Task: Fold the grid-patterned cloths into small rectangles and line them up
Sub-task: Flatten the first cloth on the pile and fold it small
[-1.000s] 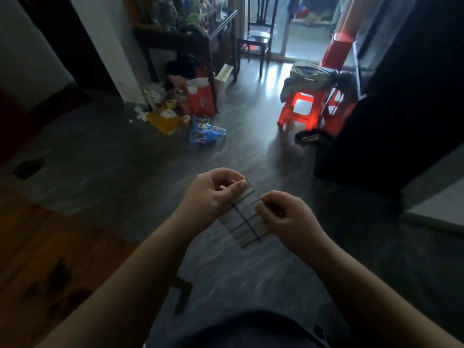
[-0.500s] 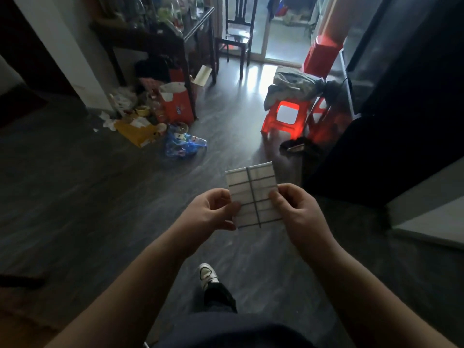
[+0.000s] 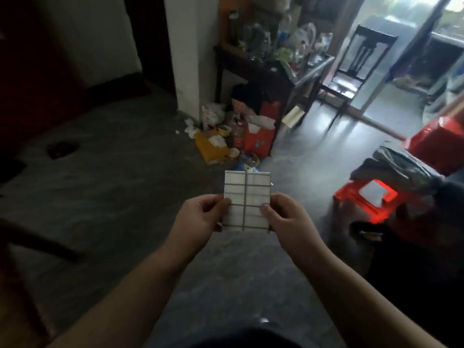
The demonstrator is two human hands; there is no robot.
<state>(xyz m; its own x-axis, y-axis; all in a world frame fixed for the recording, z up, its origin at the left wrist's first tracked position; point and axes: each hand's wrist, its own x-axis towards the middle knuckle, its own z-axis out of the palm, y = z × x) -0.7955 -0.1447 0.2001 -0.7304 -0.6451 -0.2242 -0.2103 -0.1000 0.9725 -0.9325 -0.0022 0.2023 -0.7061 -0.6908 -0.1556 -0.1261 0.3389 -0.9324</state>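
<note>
- The small white folded cloth with dark grid lines (image 3: 247, 200) is held upright in the air above the dark grey floor (image 3: 113, 197), between both hands.
- The left hand (image 3: 198, 217) pinches its left edge, thumb on the front.
- The right hand (image 3: 288, 217) pinches its right edge likewise.
- Both forearms reach forward and converge.

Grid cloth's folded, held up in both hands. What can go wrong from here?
1. The left hand and right hand pinch only the lower side edges of the folded grid cloth; its free upper half may spring open.
2. It is held in mid-air above the floor, so a slip would likely drop it there.
</note>
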